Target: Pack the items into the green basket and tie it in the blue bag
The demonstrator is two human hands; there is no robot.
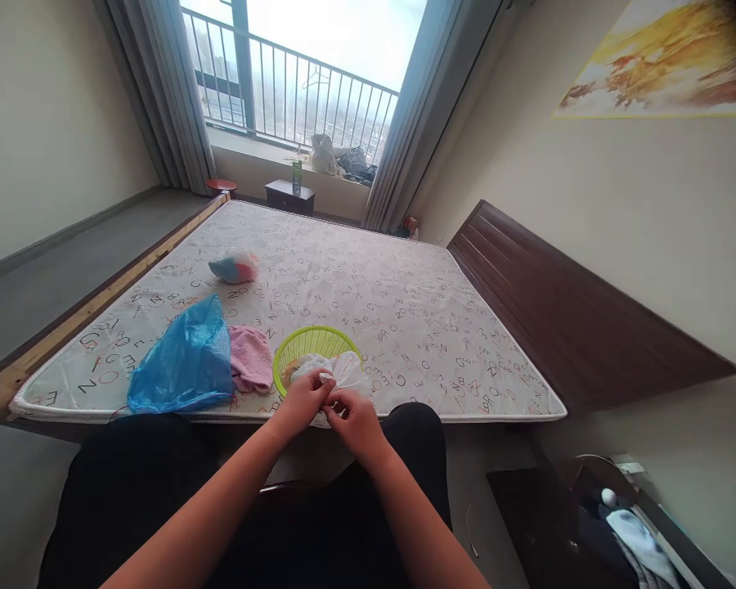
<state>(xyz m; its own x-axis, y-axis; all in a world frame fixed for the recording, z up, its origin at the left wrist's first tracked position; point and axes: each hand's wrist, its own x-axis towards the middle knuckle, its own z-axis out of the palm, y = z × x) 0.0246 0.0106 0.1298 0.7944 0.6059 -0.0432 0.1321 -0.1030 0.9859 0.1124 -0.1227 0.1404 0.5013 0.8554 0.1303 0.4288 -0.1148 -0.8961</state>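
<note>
Both hands meet over the near rim of a yellow-green plastic basket (317, 333) on the mattress edge. Between them is a thin white plastic bag (351, 372), part of it lying in the basket. My left hand (305, 401) pinches a gathered bit of the bag. Close beside it, my right hand (354, 421) has its fingers curled on the bag too. Something tan shows inside the basket at the left; I cannot make out what it is. Left of the basket lie a pink cloth (251, 357) and a crumpled blue plastic bag (187, 360).
A small bag with blue and red contents (235, 267) lies farther back on the letter-patterned mattress (405, 311). A dark headboard (570, 303) rises at the right. A nightstand (289, 196) with a green bottle (297, 176) stands by the window.
</note>
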